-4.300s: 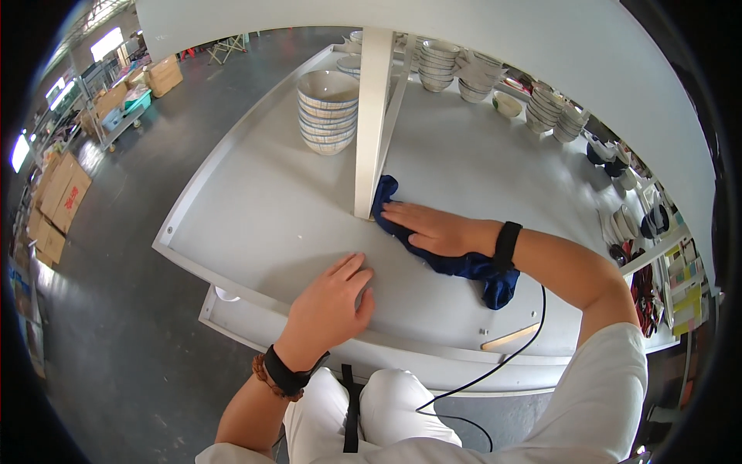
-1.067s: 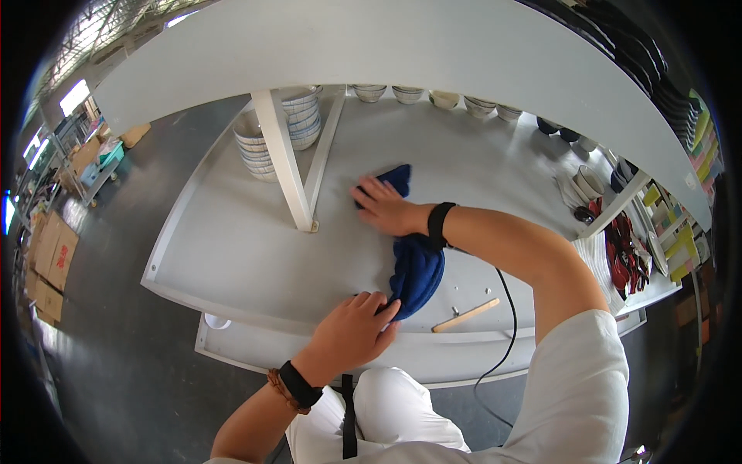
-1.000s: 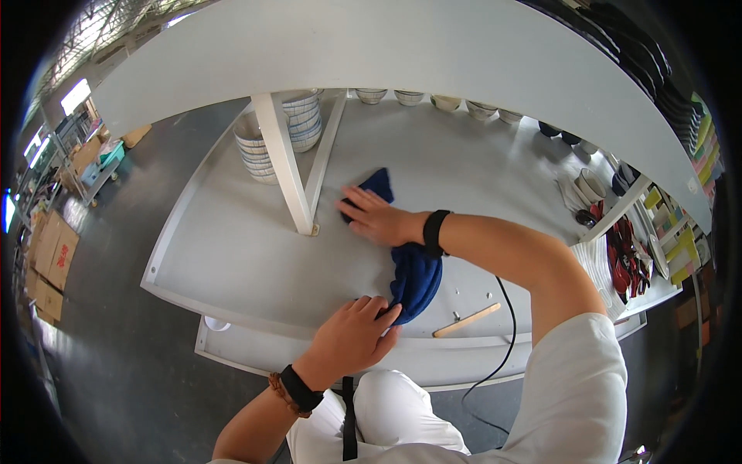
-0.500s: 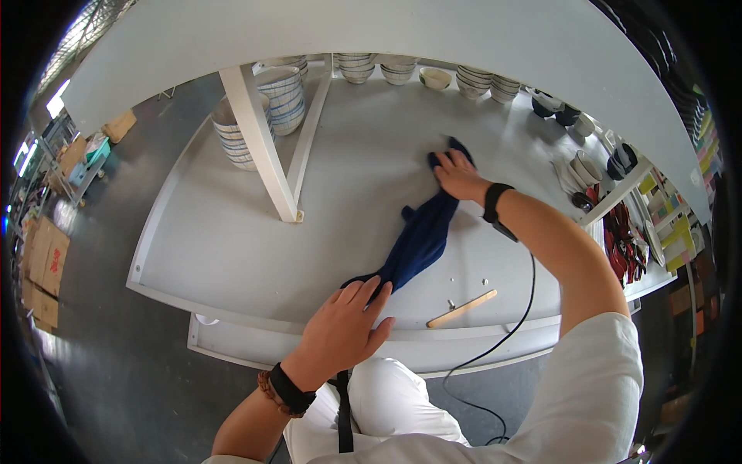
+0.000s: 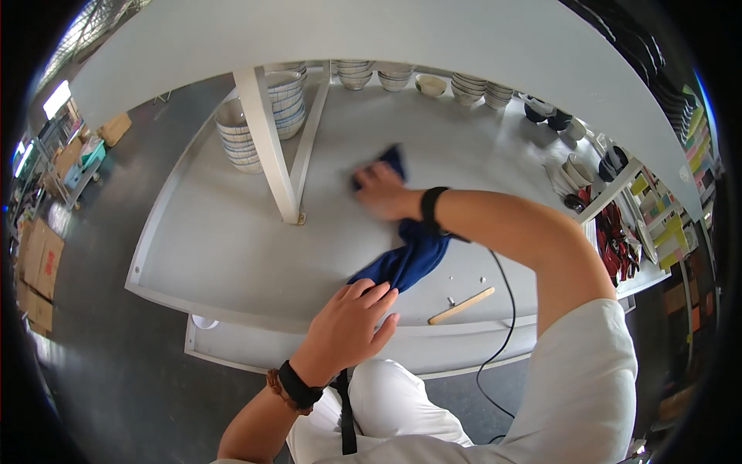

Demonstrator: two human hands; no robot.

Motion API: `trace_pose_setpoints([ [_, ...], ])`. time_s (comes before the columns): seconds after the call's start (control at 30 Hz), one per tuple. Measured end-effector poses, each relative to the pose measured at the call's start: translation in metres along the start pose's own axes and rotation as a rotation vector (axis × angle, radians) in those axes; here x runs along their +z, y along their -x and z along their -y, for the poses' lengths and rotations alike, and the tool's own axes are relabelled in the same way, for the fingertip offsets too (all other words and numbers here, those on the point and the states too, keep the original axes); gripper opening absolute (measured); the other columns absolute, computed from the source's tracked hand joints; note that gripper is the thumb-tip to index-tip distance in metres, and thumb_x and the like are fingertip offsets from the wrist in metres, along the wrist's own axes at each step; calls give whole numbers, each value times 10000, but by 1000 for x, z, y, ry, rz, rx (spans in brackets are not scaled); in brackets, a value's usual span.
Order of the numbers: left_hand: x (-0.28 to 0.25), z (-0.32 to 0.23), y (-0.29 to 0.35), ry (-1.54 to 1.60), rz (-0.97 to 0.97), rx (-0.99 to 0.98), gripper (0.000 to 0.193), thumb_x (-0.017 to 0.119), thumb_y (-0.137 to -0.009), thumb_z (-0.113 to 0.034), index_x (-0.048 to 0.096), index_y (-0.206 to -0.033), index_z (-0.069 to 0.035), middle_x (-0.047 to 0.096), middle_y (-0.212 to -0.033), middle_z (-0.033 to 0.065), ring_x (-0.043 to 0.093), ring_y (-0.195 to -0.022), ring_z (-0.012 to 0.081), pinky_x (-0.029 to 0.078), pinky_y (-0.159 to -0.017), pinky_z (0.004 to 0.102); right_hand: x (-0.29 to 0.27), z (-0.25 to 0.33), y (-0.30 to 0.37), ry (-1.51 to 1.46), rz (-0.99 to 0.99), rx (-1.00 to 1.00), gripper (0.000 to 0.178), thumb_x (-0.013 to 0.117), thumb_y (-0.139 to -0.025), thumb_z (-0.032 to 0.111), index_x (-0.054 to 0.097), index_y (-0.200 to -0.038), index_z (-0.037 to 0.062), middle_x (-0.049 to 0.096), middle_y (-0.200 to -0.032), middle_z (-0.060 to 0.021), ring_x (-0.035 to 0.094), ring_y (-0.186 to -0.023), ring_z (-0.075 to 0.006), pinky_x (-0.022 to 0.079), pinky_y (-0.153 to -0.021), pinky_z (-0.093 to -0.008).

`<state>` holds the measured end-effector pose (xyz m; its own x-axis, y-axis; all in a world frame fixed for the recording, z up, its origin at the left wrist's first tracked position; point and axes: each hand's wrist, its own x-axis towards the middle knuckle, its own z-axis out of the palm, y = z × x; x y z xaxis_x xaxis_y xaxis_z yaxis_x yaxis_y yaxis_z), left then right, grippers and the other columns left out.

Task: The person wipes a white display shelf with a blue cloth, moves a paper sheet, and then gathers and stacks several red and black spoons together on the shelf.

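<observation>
A dark blue cloth (image 5: 403, 264) lies bunched and twisted on the grey shelf (image 5: 224, 255) in front of me. My right hand (image 5: 380, 189), smeared by motion, presses down on the cloth's far end with the fingers bent over it. My left hand (image 5: 345, 321) rests on the near end at the shelf's front edge. Its fingers are stretched out over the fabric and its thumb stands apart. To the right of the cloth lies a flat wooden stick (image 5: 461, 306), with a small metal screw (image 5: 451, 301) beside it.
A white post (image 5: 267, 147) rises from the shelf at left, with stacked bowls (image 5: 284, 104) behind it. More bowls (image 5: 430, 85) line the back edge. Red-handled utensils (image 5: 610, 243) lie at right. An upper shelf (image 5: 386, 31) overhangs the far side. A black cable (image 5: 510, 309) hangs below my right forearm.
My right hand has swept leftward and slightly nearer, dragging the far end of the cloth with it, so the cloth now folds in the middle. My left hand has barely moved.
</observation>
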<state>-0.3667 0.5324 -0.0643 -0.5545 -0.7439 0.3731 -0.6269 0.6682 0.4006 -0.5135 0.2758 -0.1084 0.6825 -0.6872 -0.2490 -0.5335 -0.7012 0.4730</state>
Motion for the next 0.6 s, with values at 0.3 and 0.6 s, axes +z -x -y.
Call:
trace_pose_setpoints([
  [0.3,2,0,-6,56,127,42,479,504,-952,-302,548,-1200,105,566,-1217,272,505,-1200,355,404,-1020,402,-15,-26,-44,-655,-194,-243,503,398,-934,220,350,-1392,17,326,-1455,-235,292,-1361,-352,211,-1145,-423],
  [0.6,18,25,-42,69,497,-142,703,382,-990,-433,276,-1384,140,283,-1444,326,290,-1360,418,253,-1126,441,39,-144,11,-374,172,349,431,330,-965,191,435,-1345,16,257,-1507,-234,281,-1365,-445,227,-1137,-518],
])
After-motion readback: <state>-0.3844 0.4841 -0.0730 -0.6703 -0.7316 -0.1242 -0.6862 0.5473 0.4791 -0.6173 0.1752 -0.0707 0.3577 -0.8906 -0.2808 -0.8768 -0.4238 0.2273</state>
